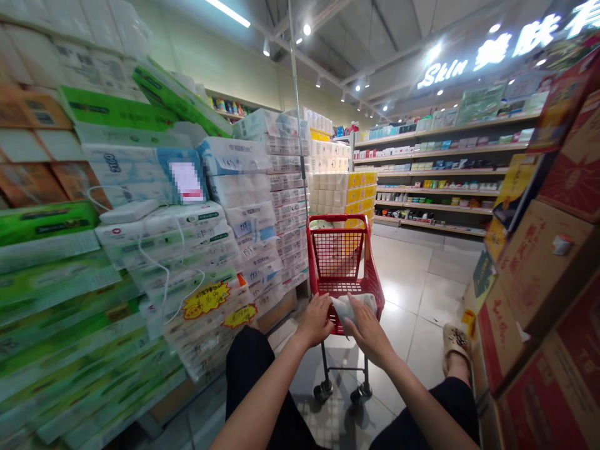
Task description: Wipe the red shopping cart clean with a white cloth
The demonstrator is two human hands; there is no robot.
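Note:
A small red shopping cart (370, 275) stands on the floor straight ahead, between the wearer's knees. My left hand (315, 320) has its fingers closed over the near left edge of the cart's basket. Under my right hand (366, 328) is a crumpled white cloth (344, 307), held against the near right edge of the basket. The fingers of the right hand lie over the cloth and partly hide it. A pale bundle (323, 226) shows behind the cart's upper frame, too covered to make out.
Stacked tissue packs (253, 206) rise on the left, with yellow price tags (206, 300) and a lit phone (186, 181) among them. Cardboard boxes (544, 262) are piled at right. Shelves (431, 172) of goods line the back, and tiled floor (398, 269) runs between.

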